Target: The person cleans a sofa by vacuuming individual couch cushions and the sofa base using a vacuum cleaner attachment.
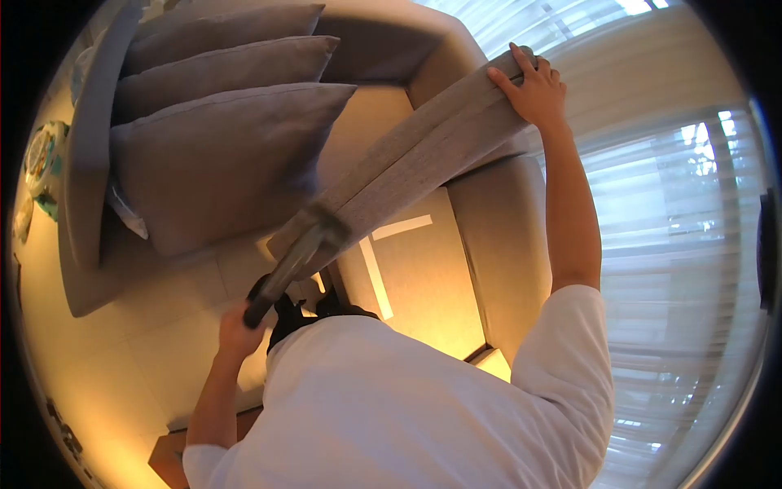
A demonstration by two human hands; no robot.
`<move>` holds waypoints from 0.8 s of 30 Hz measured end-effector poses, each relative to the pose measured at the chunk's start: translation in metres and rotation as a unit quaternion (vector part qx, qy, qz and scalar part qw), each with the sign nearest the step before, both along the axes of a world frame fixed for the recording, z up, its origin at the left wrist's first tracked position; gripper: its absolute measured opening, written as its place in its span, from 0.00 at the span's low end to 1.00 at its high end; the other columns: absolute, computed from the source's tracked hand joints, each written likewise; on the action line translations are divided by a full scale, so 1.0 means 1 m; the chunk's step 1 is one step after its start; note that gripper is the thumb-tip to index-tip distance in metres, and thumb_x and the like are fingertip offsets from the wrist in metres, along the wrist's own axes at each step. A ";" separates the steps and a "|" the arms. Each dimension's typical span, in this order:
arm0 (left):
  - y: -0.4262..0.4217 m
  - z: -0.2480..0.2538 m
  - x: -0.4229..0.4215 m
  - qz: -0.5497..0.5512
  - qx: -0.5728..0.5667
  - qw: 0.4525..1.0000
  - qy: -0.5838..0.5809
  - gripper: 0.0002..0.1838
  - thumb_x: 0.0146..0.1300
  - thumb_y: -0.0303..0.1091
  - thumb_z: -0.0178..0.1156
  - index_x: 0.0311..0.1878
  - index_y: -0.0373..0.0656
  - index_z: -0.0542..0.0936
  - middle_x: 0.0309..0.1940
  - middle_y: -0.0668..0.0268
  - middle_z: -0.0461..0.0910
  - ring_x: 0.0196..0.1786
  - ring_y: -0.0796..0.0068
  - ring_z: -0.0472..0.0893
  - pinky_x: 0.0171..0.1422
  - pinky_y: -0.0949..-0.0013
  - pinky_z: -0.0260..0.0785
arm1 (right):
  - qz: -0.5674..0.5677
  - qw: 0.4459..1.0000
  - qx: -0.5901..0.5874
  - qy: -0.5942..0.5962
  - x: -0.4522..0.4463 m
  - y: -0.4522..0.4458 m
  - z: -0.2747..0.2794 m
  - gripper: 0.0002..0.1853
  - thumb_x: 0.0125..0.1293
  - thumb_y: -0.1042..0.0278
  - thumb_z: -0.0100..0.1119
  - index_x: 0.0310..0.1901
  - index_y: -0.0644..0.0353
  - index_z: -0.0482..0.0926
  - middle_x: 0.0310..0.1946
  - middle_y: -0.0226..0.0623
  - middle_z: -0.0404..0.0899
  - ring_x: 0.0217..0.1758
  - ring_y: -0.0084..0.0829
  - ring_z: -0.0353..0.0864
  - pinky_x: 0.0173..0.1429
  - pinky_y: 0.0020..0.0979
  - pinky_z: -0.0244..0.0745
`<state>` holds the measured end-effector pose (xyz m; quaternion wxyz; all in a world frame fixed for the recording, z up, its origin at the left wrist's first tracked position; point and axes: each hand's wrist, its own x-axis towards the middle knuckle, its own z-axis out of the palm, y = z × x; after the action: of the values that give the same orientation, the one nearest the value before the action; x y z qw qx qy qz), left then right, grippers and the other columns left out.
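Note:
A long grey sofa cushion point(423, 155) stands tipped up at a slant across the sofa. At its far upper end, my right hand point(533, 90) grips the edge, thumb and fingers spread around the corner. Low on the left, my left hand point(238, 332) is closed on the dark handle of a tool with a wide grey head point(303, 248). That head lies against the cushion's near end; it is blurred, and I cannot tell its exact kind. Under the raised cushion the sofa base point(423, 269) shows, with pale strips on it.
Several large grey back cushions point(220, 163) lean in a row at the left. The sofa's armrest point(505, 236) runs along the right, beside a window with sheer curtains point(652, 244). Light floor tiles point(138, 342) lie at the lower left, near a brown wooden piece point(167, 456).

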<state>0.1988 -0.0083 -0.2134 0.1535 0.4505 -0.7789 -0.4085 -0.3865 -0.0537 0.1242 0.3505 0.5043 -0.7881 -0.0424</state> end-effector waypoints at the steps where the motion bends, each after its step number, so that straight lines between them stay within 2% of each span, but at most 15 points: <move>1: 0.003 0.003 0.019 0.006 0.025 0.999 -0.032 0.12 0.51 0.34 0.69 0.39 0.43 0.82 0.30 0.52 0.83 0.36 0.47 0.84 0.40 0.54 0.76 | -0.002 1.000 0.007 -0.004 -0.004 -0.001 0.001 0.40 0.61 0.21 0.51 0.71 0.31 0.72 0.65 0.51 0.73 0.66 0.57 0.72 0.69 0.55 0.64; 2: 0.000 0.014 0.031 0.014 0.048 0.997 -0.064 0.12 0.52 0.34 0.70 0.38 0.43 0.82 0.28 0.52 0.83 0.35 0.47 0.84 0.39 0.54 0.76 | -0.006 1.000 0.004 -0.003 -0.013 -0.003 0.005 0.40 0.61 0.21 0.51 0.71 0.31 0.72 0.65 0.51 0.73 0.66 0.57 0.72 0.69 0.55 0.64; 3: -0.004 0.030 0.029 0.010 0.045 0.997 -0.063 0.12 0.52 0.34 0.70 0.38 0.43 0.82 0.28 0.52 0.83 0.35 0.47 0.84 0.39 0.54 0.76 | 0.041 0.996 0.013 -0.079 -0.023 -0.007 0.011 0.38 0.64 0.24 0.53 0.72 0.32 0.71 0.64 0.50 0.74 0.65 0.55 0.74 0.69 0.52 0.66; 4: -0.007 0.048 0.021 0.022 0.041 0.999 -0.017 0.12 0.53 0.35 0.70 0.38 0.42 0.81 0.27 0.52 0.82 0.33 0.48 0.84 0.38 0.54 0.76 | 0.087 0.984 0.020 -0.152 -0.032 -0.006 0.016 0.36 0.66 0.28 0.54 0.72 0.33 0.70 0.63 0.50 0.76 0.64 0.54 0.75 0.68 0.49 0.67; 5: -0.010 0.067 0.006 0.032 0.034 0.998 0.032 0.12 0.53 0.36 0.70 0.38 0.42 0.81 0.25 0.53 0.82 0.31 0.48 0.84 0.37 0.55 0.75 | 0.081 0.986 0.013 -0.146 -0.030 -0.003 0.021 0.36 0.66 0.28 0.54 0.72 0.33 0.70 0.63 0.50 0.76 0.64 0.54 0.75 0.68 0.49 0.67; 7: -0.020 0.097 -0.042 0.013 -0.018 0.997 0.068 0.13 0.55 0.38 0.71 0.37 0.41 0.81 0.25 0.52 0.82 0.30 0.49 0.84 0.36 0.56 0.75 | 0.139 0.941 -0.010 -0.310 -0.015 -0.003 0.031 0.34 0.69 0.39 0.59 0.73 0.39 0.69 0.61 0.51 0.79 0.61 0.50 0.79 0.67 0.42 0.71; 8: -0.023 0.100 -0.066 -0.003 -0.026 0.996 0.087 0.13 0.55 0.39 0.71 0.36 0.40 0.81 0.25 0.52 0.82 0.30 0.49 0.84 0.36 0.56 0.75 | 0.182 0.937 -0.062 -0.291 -0.014 -0.006 0.028 0.33 0.69 0.45 0.62 0.71 0.49 0.72 0.58 0.50 0.82 0.59 0.43 0.81 0.63 0.37 0.75; 9: -0.025 0.101 -0.088 -0.018 -0.035 0.994 0.103 0.14 0.55 0.39 0.71 0.36 0.40 0.81 0.24 0.51 0.81 0.30 0.49 0.84 0.36 0.56 0.75 | 0.180 0.939 -0.077 -0.283 -0.015 -0.009 0.027 0.33 0.69 0.45 0.62 0.71 0.49 0.72 0.58 0.50 0.82 0.59 0.43 0.81 0.63 0.37 0.75; 11: -0.024 0.097 -0.130 -0.010 -0.024 0.990 0.137 0.14 0.55 0.40 0.71 0.36 0.39 0.80 0.25 0.51 0.81 0.31 0.48 0.84 0.36 0.56 0.75 | 0.142 0.857 -0.074 -0.489 -0.016 -0.011 0.031 0.29 0.71 0.48 0.60 0.68 0.57 0.75 0.56 0.44 0.83 0.59 0.35 0.80 0.63 0.34 0.74; 12: -0.025 0.101 -0.146 0.005 0.002 0.986 0.166 0.15 0.55 0.40 0.72 0.35 0.39 0.80 0.25 0.50 0.81 0.32 0.47 0.84 0.36 0.56 0.75 | 0.145 0.858 -0.088 -0.484 -0.016 -0.009 0.034 0.29 0.71 0.48 0.60 0.68 0.57 0.75 0.56 0.44 0.83 0.59 0.35 0.80 0.63 0.34 0.74; 14: -0.028 0.123 -0.167 -0.002 -0.031 0.984 0.177 0.16 0.56 0.41 0.72 0.35 0.38 0.80 0.25 0.49 0.81 0.32 0.46 0.84 0.36 0.55 0.75 | 0.111 0.793 -0.096 -0.592 -0.018 -0.005 0.044 0.25 0.75 0.52 0.55 0.68 0.54 0.76 0.62 0.36 0.79 0.63 0.31 0.75 0.69 0.33 0.68; 18: -0.046 0.160 -0.205 -0.021 -0.101 0.975 0.197 0.17 0.58 0.43 0.71 0.34 0.37 0.79 0.23 0.49 0.80 0.31 0.43 0.83 0.36 0.53 0.73 | 0.076 0.761 -0.116 -0.633 -0.038 0.002 0.053 0.25 0.76 0.53 0.53 0.67 0.59 0.77 0.58 0.39 0.82 0.59 0.31 0.78 0.65 0.31 0.70; 22: -0.061 0.212 -0.244 -0.013 -0.188 0.956 0.223 0.21 0.59 0.48 0.71 0.35 0.37 0.79 0.23 0.49 0.80 0.31 0.42 0.82 0.36 0.51 0.72 | 0.121 0.830 -0.054 -0.542 -0.041 0.003 0.051 0.25 0.76 0.52 0.51 0.65 0.61 0.78 0.61 0.40 0.79 0.63 0.32 0.75 0.67 0.32 0.68; 23: -0.064 0.227 -0.254 -0.033 -0.193 0.956 0.217 0.21 0.59 0.48 0.71 0.35 0.37 0.79 0.23 0.49 0.80 0.31 0.42 0.82 0.36 0.51 0.72 | 0.098 0.798 -0.057 -0.592 -0.036 0.002 0.054 0.25 0.77 0.52 0.50 0.67 0.59 0.76 0.65 0.37 0.77 0.66 0.31 0.73 0.71 0.33 0.64; 24: -0.067 0.241 -0.264 -0.030 -0.181 0.962 0.201 0.22 0.60 0.49 0.71 0.36 0.36 0.79 0.24 0.51 0.80 0.31 0.48 0.82 0.38 0.55 0.72 | 0.077 0.761 -0.060 -0.641 -0.034 -0.001 0.055 0.25 0.78 0.53 0.49 0.69 0.56 0.75 0.68 0.35 0.75 0.69 0.31 0.71 0.74 0.33 0.61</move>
<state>-0.0650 -0.0754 0.0271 0.3733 0.3003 -0.8063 -0.3470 -0.4209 -0.0547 0.1793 -0.2053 0.4505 -0.7884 0.3652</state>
